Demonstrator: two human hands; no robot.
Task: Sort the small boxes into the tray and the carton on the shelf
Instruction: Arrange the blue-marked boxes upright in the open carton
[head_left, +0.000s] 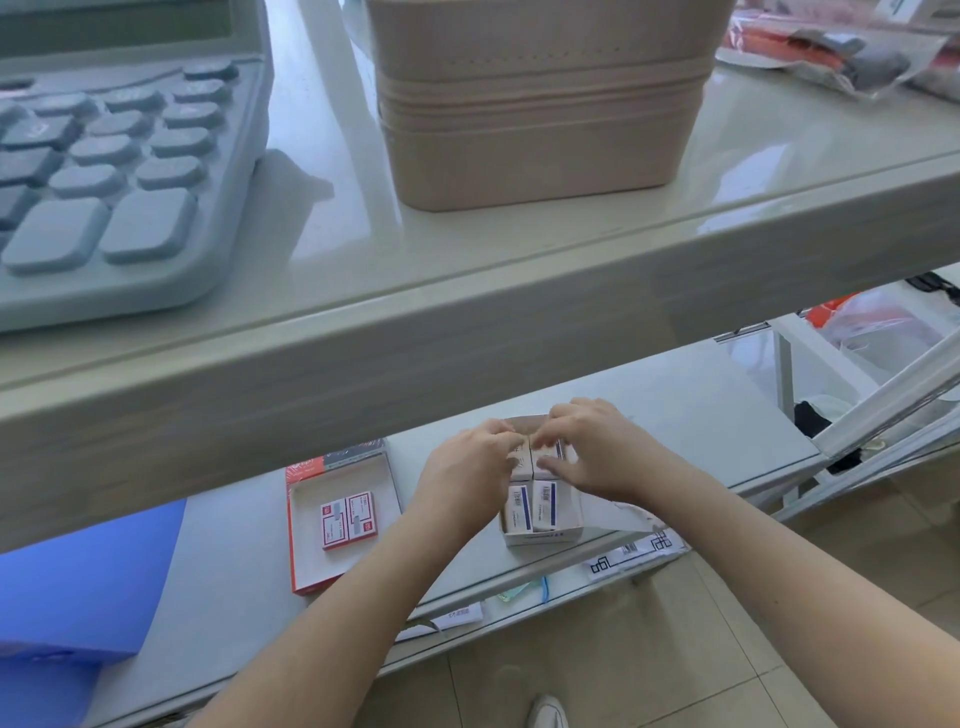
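Observation:
On the lower shelf stands a white carton (540, 536) holding several small white boxes with blue labels (532, 505), packed upright. My left hand (467, 475) and my right hand (592, 452) both reach into the carton's far half, fingers curled on the small boxes there. I cannot tell whether either hand grips a box or only presses on it. To the left lies a shallow red-edged tray (306, 545) with two small red-and-white boxes (348, 518) side by side in it.
The upper shelf (467, 332) juts out just above my hands, carrying a blue-grey calculator (114, 156), a beige bin (535, 104) and bagged goods (841, 57). A blue folder (88, 577) lies at the lower shelf's left. Paper labels (634, 556) hang at its front edge.

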